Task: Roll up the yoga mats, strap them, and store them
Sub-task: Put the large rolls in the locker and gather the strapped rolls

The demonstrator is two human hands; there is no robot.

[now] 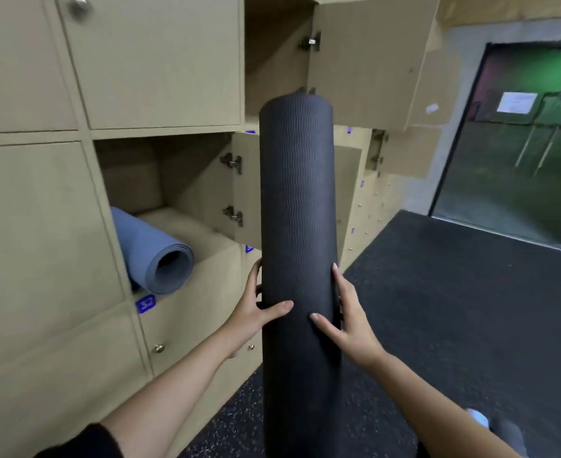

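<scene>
A rolled dark grey yoga mat [297, 226] stands upright in the middle of the view, its lower end out of frame. My left hand [256, 312] grips its left side, thumb across the front. My right hand [345, 312] wraps its right side, thumb on the front. No strap shows on it. A rolled blue yoga mat [155, 256] lies in the open locker compartment [186, 180] to the left, its hollow end sticking out toward me.
Beige wooden lockers [41, 209] fill the left, most with closed doors. Open locker doors [371, 61] hang behind the dark mat. Black rubber flooring [454, 309] spreads to the right. A glass door [520, 143] is at the far right.
</scene>
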